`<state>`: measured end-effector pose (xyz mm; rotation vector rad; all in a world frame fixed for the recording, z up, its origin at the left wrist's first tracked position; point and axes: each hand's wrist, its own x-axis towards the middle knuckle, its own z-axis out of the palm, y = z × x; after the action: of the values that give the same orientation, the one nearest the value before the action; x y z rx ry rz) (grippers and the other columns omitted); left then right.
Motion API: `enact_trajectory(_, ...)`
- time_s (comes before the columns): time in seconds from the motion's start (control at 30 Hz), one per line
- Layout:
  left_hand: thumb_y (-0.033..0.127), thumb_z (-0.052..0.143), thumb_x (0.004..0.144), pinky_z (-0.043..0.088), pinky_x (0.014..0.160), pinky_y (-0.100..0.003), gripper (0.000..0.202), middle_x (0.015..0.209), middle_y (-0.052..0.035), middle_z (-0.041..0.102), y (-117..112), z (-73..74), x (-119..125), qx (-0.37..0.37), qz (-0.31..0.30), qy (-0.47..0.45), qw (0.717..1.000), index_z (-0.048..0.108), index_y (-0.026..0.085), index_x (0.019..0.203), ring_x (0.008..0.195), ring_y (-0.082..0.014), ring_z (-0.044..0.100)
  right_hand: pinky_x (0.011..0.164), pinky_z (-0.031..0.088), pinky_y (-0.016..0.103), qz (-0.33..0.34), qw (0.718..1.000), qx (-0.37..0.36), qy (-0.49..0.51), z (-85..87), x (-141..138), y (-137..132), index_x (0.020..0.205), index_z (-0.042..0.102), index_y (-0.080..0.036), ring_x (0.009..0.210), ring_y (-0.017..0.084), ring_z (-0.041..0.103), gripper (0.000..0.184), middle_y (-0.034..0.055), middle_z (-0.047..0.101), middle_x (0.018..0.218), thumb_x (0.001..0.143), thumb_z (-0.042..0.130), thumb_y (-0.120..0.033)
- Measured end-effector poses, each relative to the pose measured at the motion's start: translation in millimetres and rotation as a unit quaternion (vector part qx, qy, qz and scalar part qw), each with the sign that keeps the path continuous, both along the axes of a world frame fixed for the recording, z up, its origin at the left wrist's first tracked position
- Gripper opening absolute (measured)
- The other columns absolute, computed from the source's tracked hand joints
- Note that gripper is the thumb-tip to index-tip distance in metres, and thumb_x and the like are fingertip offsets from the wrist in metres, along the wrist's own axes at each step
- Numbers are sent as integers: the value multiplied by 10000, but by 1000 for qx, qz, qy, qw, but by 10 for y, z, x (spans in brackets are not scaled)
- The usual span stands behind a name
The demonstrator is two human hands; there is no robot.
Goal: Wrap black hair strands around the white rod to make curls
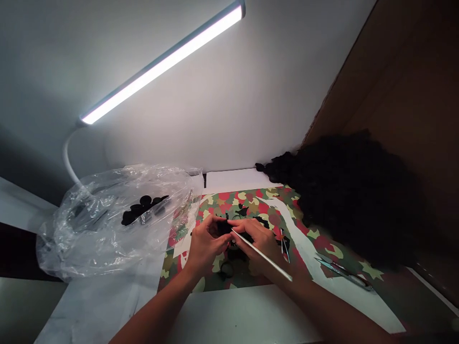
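Observation:
Both hands meet over the patterned sheet at the middle of the table. My left hand (pixel 205 242) is closed, its thumb and fingers pinching a small black piece (pixel 224 227) that looks soft. From the other side my right hand (pixel 256 241) touches the same piece with its fingertips. A thin white stick (pixel 263 256) is held in my right hand, its tip by the black piece and its other end pointing back over the wrist. Black scraps (pixel 243 210) and a dark ring (pixel 225 270) lie around the hands. What the black piece is exactly, I cannot make out.
A large black heap (pixel 358 200) rises at the right. Scissors (pixel 344 273) lie before it, and tweezers (pixel 284 244) rest beside my right hand. On the left, a clear plastic bag (pixel 103 239) holds several black round pieces (pixel 143 208). A lit tube lamp (pixel 165 62) hangs above.

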<state>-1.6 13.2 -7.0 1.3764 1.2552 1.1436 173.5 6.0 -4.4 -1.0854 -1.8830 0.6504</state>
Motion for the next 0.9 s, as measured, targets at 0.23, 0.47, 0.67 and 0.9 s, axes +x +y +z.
enact_trajectory(0.23,190,802,715,513,623,-227,213,724,7,693,-70,-15,39,23,39,30,999,645,177,857,670,-149,655,913,470,414,-16,987,148,-56,-83,-101,-22,939,624,-224,927,230,704,195,83,762,1009,1000,457,-144)
enact_trajectory(0.47,192,882,627,525,558,-211,373,741,16,684,-187,139,26,-14,13,-127,992,638,186,909,632,-135,649,649,436,316,-205,972,-82,-81,-8,456,416,721,547,-230,707,222,622,204,18,661,714,918,526,-282)
enact_trajectory(0.67,208,863,659,548,635,-223,440,818,5,687,-79,144,-44,-36,-4,-201,979,681,201,1060,712,-140,663,909,464,397,-136,986,-93,-4,9,474,409,653,537,-225,1065,283,648,223,67,736,1096,852,608,-294)
enact_trajectory(0.9,296,883,642,410,451,-185,403,675,60,581,-2,-52,-17,-77,4,-191,979,620,199,932,499,-88,533,795,534,356,37,974,-164,154,175,96,4,753,598,-210,1000,255,691,218,98,696,1245,929,618,-337)
